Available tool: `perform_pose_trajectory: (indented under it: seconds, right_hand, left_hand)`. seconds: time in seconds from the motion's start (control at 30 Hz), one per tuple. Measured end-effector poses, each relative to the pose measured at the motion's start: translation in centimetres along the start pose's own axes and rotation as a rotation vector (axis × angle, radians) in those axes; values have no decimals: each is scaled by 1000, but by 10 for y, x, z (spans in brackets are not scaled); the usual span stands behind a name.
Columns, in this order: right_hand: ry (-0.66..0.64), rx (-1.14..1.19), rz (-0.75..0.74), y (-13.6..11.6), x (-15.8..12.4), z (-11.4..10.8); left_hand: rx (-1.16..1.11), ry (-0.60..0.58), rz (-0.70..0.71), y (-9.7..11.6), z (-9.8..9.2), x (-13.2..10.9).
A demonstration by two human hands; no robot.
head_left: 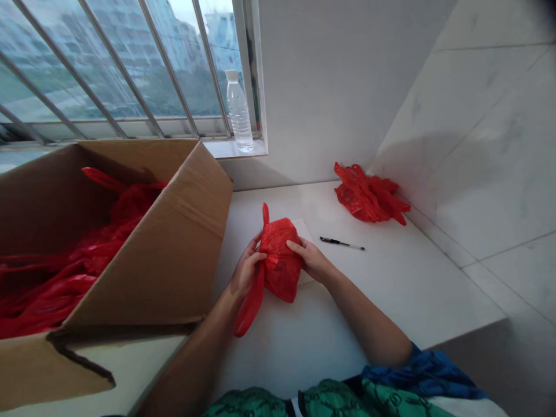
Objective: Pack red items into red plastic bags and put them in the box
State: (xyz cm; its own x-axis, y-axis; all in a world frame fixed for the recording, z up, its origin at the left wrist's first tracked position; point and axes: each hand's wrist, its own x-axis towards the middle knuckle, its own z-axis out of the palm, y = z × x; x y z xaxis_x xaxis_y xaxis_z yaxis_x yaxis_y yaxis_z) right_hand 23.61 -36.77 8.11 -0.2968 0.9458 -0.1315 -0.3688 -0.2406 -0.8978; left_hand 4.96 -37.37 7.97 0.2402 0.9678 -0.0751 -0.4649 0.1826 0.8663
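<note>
A bunched red plastic bag (281,255) is held over the white counter (391,289) between both hands. My left hand (245,271) grips its left side, where one handle loop hangs down and another sticks up. My right hand (310,258) clasps the bag's right side with fingers over the top. A white sheet of paper (305,231) lies partly hidden under the bag.
A large open cardboard box (174,249) filled with red plastic bags (65,272) stands at the left. A pile of red bags (369,197) lies in the far corner. A black pen (341,243) rests on the counter. A water bottle (238,110) stands on the windowsill.
</note>
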Motion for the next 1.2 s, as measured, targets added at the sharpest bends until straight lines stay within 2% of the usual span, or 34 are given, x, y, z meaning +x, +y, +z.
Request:
perform_pose_trajectory:
  seconds: [0.07, 0.2, 0.27, 0.4, 0.5, 0.6, 0.73, 0.8, 0.93, 1.0, 1.1, 1.2]
  right_hand:
    - [-15, 36, -41, 0, -2, 2]
    - [83, 52, -127, 1, -1, 0]
    - [141, 71, -134, 1, 0, -2]
    - [184, 131, -66, -2, 0, -2]
    - [160, 176, -69, -3, -1, -1]
    - [175, 212, -76, -2, 0, -2]
    - [252, 290, -85, 0, 4, -5]
    - [224, 308, -98, -2, 4, -4]
    - [-15, 219, -81, -8, -6, 5]
    - [-84, 138, -73, -9, -11, 11]
    - [-51, 94, -95, -6, -14, 14]
    - [82, 115, -133, -1, -9, 11]
  left_hand:
    - [28, 8, 11, -2, 0, -1]
    - [273, 15, 45, -4, 1, -1]
    - [377, 11, 12, -2, 2, -1]
    - [241, 30, -87, 4, 2, -3]
    - [170, 58, -81, 7, 2, -3]
    - [196, 49, -37, 6, 3, -4]
    - [363, -70, -32, 6, 5, -7]
    - [429, -77, -41, 6, 6, -8]
    - [409, 49, 11, 7, 6, -8]
    - [381, 77, 21, 8, 5, -8]
    - [284, 61, 1, 8, 3, -8]
    - [140, 37, -56, 10, 2, -8]
